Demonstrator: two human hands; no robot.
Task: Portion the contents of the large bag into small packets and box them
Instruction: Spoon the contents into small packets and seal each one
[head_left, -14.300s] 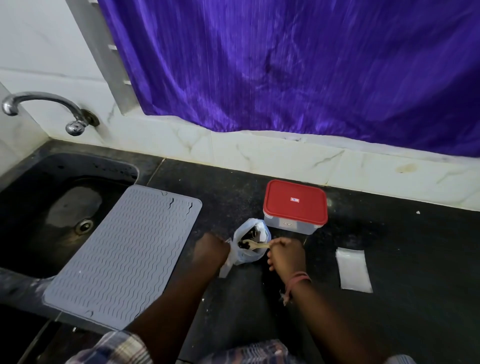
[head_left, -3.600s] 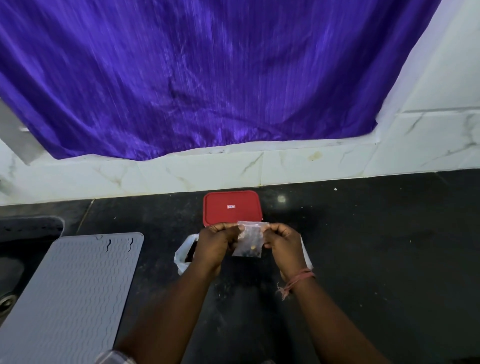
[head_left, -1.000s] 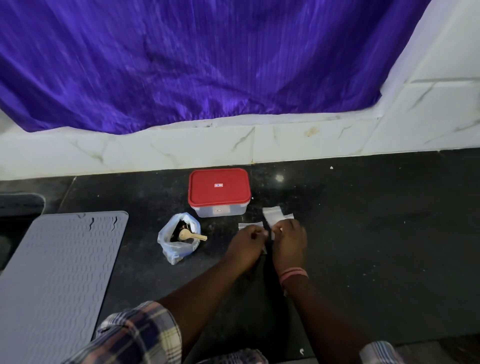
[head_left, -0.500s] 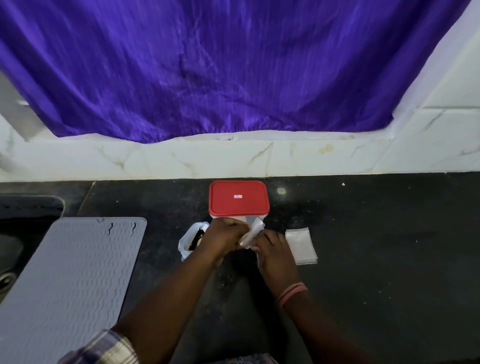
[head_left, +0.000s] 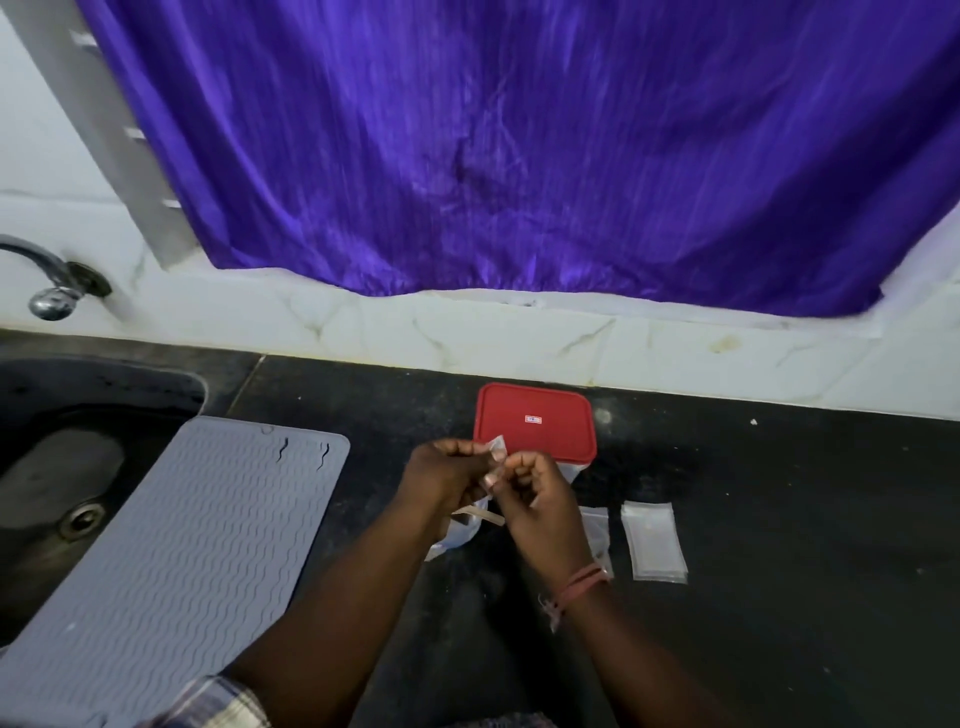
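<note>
Black countertop (head_left: 779, 519) under purple curtain (head_left: 519, 156)

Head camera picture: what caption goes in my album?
Both hands, left and right, pinch a small packet before the red-lidded box.

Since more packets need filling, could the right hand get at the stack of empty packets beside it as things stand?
Probably yes: the stack of empty packets lies uncovered on the counter just beyond the right hand, but that hand first has to release the small packet it pinches.
</note>
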